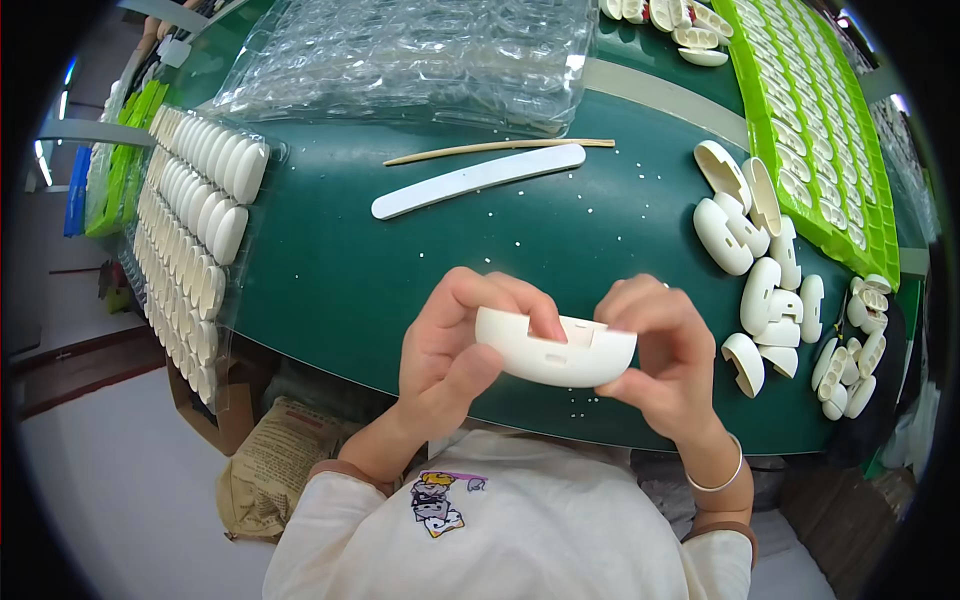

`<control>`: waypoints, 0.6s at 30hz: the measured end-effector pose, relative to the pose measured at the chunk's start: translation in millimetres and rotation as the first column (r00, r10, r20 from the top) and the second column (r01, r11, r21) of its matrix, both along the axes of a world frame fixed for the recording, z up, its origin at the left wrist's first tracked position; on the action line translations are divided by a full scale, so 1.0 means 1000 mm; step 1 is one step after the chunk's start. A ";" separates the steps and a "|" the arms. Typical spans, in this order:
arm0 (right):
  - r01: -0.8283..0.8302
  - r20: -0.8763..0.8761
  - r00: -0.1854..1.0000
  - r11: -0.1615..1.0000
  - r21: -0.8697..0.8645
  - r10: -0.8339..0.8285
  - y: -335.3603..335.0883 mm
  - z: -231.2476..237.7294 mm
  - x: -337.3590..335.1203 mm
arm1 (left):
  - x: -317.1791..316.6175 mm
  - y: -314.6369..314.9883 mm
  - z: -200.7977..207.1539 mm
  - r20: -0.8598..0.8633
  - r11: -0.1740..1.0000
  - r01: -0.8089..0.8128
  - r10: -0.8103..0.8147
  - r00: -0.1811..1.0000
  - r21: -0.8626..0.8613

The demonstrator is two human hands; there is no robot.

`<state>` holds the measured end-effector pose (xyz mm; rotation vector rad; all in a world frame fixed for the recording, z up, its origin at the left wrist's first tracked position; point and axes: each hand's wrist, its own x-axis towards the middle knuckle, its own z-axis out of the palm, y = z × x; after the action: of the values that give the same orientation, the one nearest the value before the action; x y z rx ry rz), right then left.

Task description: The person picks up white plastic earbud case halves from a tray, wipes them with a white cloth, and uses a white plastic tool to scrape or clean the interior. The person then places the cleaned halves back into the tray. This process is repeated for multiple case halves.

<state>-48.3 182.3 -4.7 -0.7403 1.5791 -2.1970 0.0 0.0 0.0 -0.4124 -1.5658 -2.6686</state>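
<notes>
Both hands hold one white oval plastic shell [556,352] just above the near edge of the green table [420,260]. My left hand [450,350] grips its left end, thumb underneath and fingers on top. Around the right end curls my right hand [665,355], which wears a thin bracelet on the wrist. The shell has small rectangular slots in its upper face. A heap of similar white shells [770,270] lies on the table to the right of my right hand.
A clear tray of upright white shells [195,215] runs along the left edge. A white flat strip [478,180] and a thin wooden stick [500,149] lie mid-table. Clear blister trays [420,60] sit at the back; a lime green tray [820,120] at right.
</notes>
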 end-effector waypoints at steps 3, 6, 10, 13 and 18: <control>0.047 -0.169 0.985 0.999 0.025 -0.042 -0.001 0.000 -0.002 | -0.005 -0.004 0.004 -0.091 0.991 -0.015 0.003 0.996 -0.135; 0.066 -0.168 0.984 0.997 0.034 -0.059 -0.003 0.000 -0.004 | -0.006 -0.006 0.009 -0.123 0.969 -0.089 0.061 0.991 -0.230; 0.136 -0.275 0.957 0.981 0.136 -0.094 -0.010 0.004 -0.005 | -0.004 -0.014 0.009 -0.135 0.894 -0.186 0.143 0.980 -0.407; 0.326 -0.549 0.829 0.893 0.311 -0.112 -0.013 0.007 -0.005 | 0.000 -0.032 0.013 -0.238 0.714 -0.267 0.143 0.961 -0.647; 0.779 -0.767 0.617 0.270 0.566 -0.175 0.021 0.027 -0.017 | 0.014 -0.116 0.029 -0.480 0.165 -0.534 0.278 0.832 -0.829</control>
<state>-65.4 202.9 22.7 -0.5466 3.2832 -0.9270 13.9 -116.4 28.6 -0.1780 -2.5403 -0.9265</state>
